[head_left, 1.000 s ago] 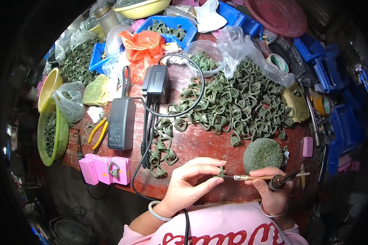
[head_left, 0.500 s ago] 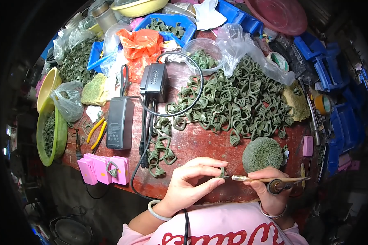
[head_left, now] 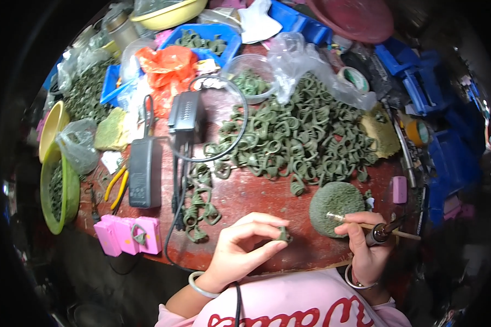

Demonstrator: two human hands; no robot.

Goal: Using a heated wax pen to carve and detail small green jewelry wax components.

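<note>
My left hand (head_left: 239, 246) pinches a small green ring (head_left: 283, 235) between thumb and fingertips, above the table's near edge. My right hand (head_left: 365, 252) grips a slim tool with a wooden handle (head_left: 407, 235); its pale, clear-looking front end lies over a round green pad (head_left: 333, 199). A dark pen-shaped tool (head_left: 377, 233) is tucked in the same hand, its grip partly hidden by the fingers. Beyond my hands a large heap of green rings (head_left: 300, 133) covers the table, and several loose rings (head_left: 197, 215) lie left of my left hand.
Pink blocks (head_left: 127, 235) with one ring on top stand at the near left edge. Black power adapters (head_left: 145, 174) and looping cables lie left of centre. Yellow-handled pliers (head_left: 116, 185), a green basin (head_left: 71, 201), blue bins (head_left: 232, 35) and plastic bags (head_left: 311, 65) surround the work area.
My right hand has drawn the wooden-handled tool away from the ring, to the right and over the green pad. My left hand still holds the ring. The whole view has shifted slightly.
</note>
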